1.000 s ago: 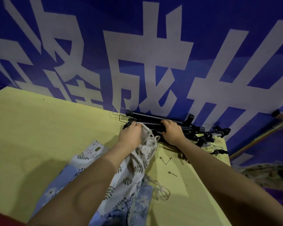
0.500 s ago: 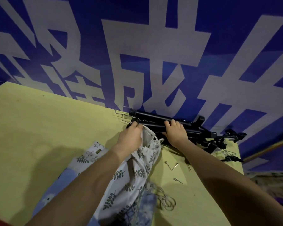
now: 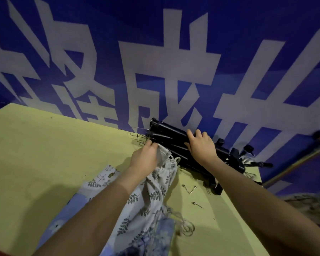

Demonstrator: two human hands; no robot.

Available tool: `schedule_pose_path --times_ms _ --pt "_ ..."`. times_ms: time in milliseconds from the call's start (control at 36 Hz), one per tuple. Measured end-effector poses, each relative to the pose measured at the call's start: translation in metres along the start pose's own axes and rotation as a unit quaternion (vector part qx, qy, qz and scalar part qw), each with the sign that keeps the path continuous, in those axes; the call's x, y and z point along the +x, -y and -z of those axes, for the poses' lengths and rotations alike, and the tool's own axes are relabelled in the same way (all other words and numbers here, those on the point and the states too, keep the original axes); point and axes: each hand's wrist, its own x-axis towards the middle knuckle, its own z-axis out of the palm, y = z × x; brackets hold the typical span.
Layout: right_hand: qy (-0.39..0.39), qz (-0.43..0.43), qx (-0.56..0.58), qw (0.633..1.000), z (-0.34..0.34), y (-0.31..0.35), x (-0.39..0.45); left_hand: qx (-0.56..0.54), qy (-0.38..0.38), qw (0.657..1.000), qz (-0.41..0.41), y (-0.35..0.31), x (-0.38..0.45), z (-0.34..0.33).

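A bundle of black folded stands (image 3: 166,133) lies at the far edge of the yellow table (image 3: 44,154), against the blue banner. My left hand (image 3: 144,158) grips the rim of a white leaf-print drawstring bag (image 3: 155,193) right at the near end of the bundle. My right hand (image 3: 199,145) lies on top of the black tubes with its fingers curled over them. The bag's mouth is hidden behind my left hand.
Thin wire loops (image 3: 139,135) stick out at the bundle's left end. Three small metal pins (image 3: 189,188) lie on the table to the right of the bag. More blue and white printed cloth (image 3: 63,218) lies near me. The table's right edge drops off beyond the stands.
My right hand has slid up the black bundle, away from the bag. My left hand keeps its hold on the bag rim. The camera has moved closer.
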Motion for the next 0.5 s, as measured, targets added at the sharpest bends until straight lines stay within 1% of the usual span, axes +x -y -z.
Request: schedule_pose_path --times_ms 111,222,361,444,500 --pt "-0.030 -0.009 0.020 0.999 0.020 -0.001 -0.017 -0.059 -0.002 0.998 0.000 -0.007 -0.007 0.004" --pt "-0.046 -0.001 0.023 0.999 0.037 -0.003 -0.037 -0.115 0.024 0.993 0.002 -0.013 -0.015 0.007" --pt "-0.071 -0.023 0.057 0.996 0.053 -0.006 -0.063 -0.155 0.027 0.987 0.016 -0.015 -0.025 0.010" --pt "-0.072 -0.033 0.111 0.991 0.059 -0.006 -0.077 -0.164 0.015 0.986 0.027 -0.017 -0.029 0.014" --pt "-0.052 -0.047 0.172 0.983 0.062 -0.004 -0.088 -0.167 0.014 0.985 0.031 -0.020 -0.033 0.015"
